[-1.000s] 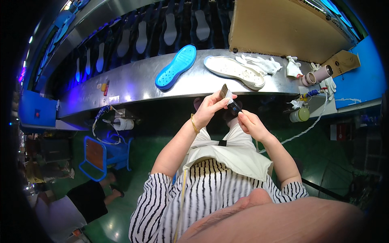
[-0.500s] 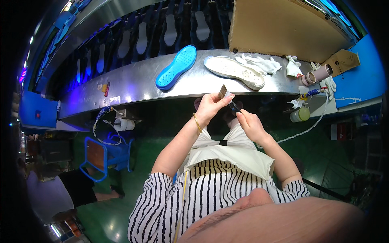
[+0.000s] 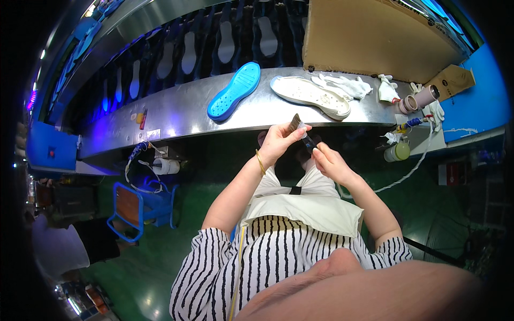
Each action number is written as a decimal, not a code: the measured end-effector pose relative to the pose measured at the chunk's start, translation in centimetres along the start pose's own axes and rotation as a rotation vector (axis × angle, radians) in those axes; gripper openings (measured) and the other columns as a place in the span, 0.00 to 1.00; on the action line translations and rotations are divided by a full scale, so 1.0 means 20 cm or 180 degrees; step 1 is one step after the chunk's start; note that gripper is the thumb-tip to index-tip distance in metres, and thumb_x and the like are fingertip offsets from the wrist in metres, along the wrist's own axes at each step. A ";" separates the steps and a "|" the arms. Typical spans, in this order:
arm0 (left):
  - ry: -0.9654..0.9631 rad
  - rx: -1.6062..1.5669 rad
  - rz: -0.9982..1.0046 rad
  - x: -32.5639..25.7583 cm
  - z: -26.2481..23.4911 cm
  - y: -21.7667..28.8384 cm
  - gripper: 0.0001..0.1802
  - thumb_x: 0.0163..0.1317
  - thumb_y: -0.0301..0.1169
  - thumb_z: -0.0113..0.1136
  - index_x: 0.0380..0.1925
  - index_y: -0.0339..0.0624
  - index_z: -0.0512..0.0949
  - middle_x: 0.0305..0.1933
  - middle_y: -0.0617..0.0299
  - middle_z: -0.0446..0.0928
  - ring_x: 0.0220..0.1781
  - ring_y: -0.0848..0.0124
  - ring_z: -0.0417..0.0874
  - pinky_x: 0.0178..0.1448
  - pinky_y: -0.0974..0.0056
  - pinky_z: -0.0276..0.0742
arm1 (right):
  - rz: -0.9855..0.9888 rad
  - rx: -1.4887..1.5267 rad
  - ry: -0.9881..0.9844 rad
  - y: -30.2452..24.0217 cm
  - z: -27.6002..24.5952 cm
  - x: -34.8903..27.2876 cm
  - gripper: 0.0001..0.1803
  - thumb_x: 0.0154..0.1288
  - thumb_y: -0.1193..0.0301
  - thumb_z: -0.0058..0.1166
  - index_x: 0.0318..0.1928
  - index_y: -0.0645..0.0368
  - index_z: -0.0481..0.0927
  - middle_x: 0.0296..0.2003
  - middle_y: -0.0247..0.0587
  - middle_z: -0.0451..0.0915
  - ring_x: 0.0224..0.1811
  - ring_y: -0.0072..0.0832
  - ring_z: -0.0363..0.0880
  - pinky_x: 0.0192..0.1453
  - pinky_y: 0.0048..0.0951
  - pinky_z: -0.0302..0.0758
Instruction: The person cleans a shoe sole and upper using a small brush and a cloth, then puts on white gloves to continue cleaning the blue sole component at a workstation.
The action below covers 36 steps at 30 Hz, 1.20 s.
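A flat paint brush [image 3: 308, 140] with brown bristles is held between my two hands at the bench's front edge. My left hand [image 3: 279, 140] pinches it near the base of the bristles, which point up and to the left. Its dark handle is gripped by the closed fingers of my right hand [image 3: 333, 163]. Beyond them on the metal bench [image 3: 176, 109] lie a blue shoe sole [image 3: 234, 91] and, to its right, a white shoe sole [image 3: 310, 97] with its hollow side up.
White gloves [image 3: 348, 85], a cardboard sheet or box [image 3: 375, 37] and a pinkish tumbler [image 3: 426, 96] stand or lie at the right. Behind the bench run dark racks with several sole-shaped pieces [image 3: 226, 43]. A blue-framed stool [image 3: 128, 211] and a person [image 3: 64, 249] are at lower left.
Both hands keep their hold on the brush, barely moving. The view has shifted slightly. At lower left, the other person has moved a little to the left.
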State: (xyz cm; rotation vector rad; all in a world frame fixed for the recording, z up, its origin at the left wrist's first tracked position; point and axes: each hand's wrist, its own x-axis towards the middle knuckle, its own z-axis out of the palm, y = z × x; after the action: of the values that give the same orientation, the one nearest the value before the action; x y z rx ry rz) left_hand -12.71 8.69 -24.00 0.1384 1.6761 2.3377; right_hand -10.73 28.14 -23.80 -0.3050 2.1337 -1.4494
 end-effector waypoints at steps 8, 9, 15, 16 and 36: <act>0.0727 -0.0095 -0.0068 0.02 0.05 -0.06 0.11 0.56 0.31 0.64 0.35 0.35 0.79 0.31 0.67 0.78 0.33 0.83 0.74 0.40 0.76 0.69 | -0.1188 -0.2321 0.1805 -0.04 0.05 0.03 0.11 0.67 0.65 0.43 0.29 0.57 0.69 0.19 0.45 0.73 0.22 0.45 0.74 0.24 0.40 0.69; 0.0758 -0.0158 -0.0067 0.01 0.05 -0.07 0.10 0.56 0.31 0.64 0.34 0.35 0.79 0.31 0.68 0.78 0.33 0.83 0.74 0.40 0.76 0.69 | -0.1067 -0.2386 0.1719 -0.04 0.04 0.04 0.12 0.67 0.64 0.42 0.28 0.57 0.69 0.18 0.45 0.73 0.21 0.45 0.74 0.23 0.41 0.69; 0.0748 -0.0448 0.0153 0.00 0.06 -0.10 0.11 0.56 0.29 0.63 0.36 0.34 0.78 0.33 0.66 0.78 0.34 0.82 0.75 0.42 0.76 0.70 | -0.0794 -0.2182 0.1440 -0.04 0.03 0.05 0.19 0.69 0.60 0.38 0.24 0.57 0.69 0.15 0.47 0.73 0.20 0.48 0.74 0.22 0.43 0.67; 0.0730 -0.0483 0.0189 0.00 0.06 -0.10 0.11 0.56 0.29 0.63 0.37 0.34 0.78 0.34 0.66 0.79 0.35 0.82 0.75 0.43 0.76 0.70 | -0.0742 -0.2098 0.1390 -0.04 0.03 0.04 0.20 0.69 0.59 0.37 0.24 0.57 0.69 0.15 0.47 0.73 0.20 0.48 0.74 0.22 0.44 0.67; 0.0138 -0.0846 0.0110 0.03 -0.02 -0.15 0.19 0.64 0.37 0.53 0.47 0.33 0.74 0.45 0.58 0.77 0.47 0.74 0.77 0.55 0.68 0.70 | -0.0278 -0.0923 0.0946 0.00 0.05 0.08 0.24 0.71 0.56 0.33 0.24 0.58 0.72 0.18 0.46 0.74 0.23 0.45 0.74 0.28 0.40 0.67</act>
State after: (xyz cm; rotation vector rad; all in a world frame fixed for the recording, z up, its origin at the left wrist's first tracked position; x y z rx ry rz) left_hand -12.84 9.37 -26.92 0.0661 1.3736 2.5789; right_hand -11.48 26.66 -24.62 -0.3070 2.6082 -1.2955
